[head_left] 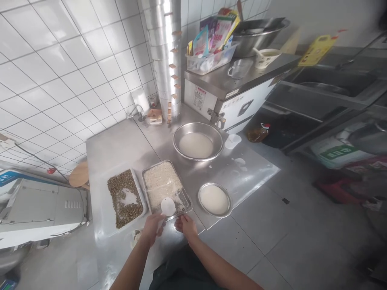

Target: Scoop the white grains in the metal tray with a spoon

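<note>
**Scoop at the crumb tray, coating station laid out**

Low in the centre of the frame, the left hand [152, 227] is closed around the handle of a white scoop [167, 206], whose round bowl hovers over the near end of the crumb tray [181, 188]. The right hand [186, 224] sits just beside it at the tray's near rim; its fingers are curled, but whether they pinch the rim or only rest on it is too small to tell from this view.

As for progress, the station looks set up rather than finished. The crumb tray is spread with pale crumbs over most of its floor, with a barer patch at the near right corner. To its left, the white tray [102, 209] carries a band of small dark pieces, probably uncoated still, with a bare gap in their middle. None of those pieces appears in the crumbs or the liquids.

Counted: two rectangular trays; two round steel vessels holding pale liquid, namely the large basin [198, 127] at centre and the shallow dish [203, 189] lower right; one scoop; one small white cup [233, 140] beside the basin.
</note>
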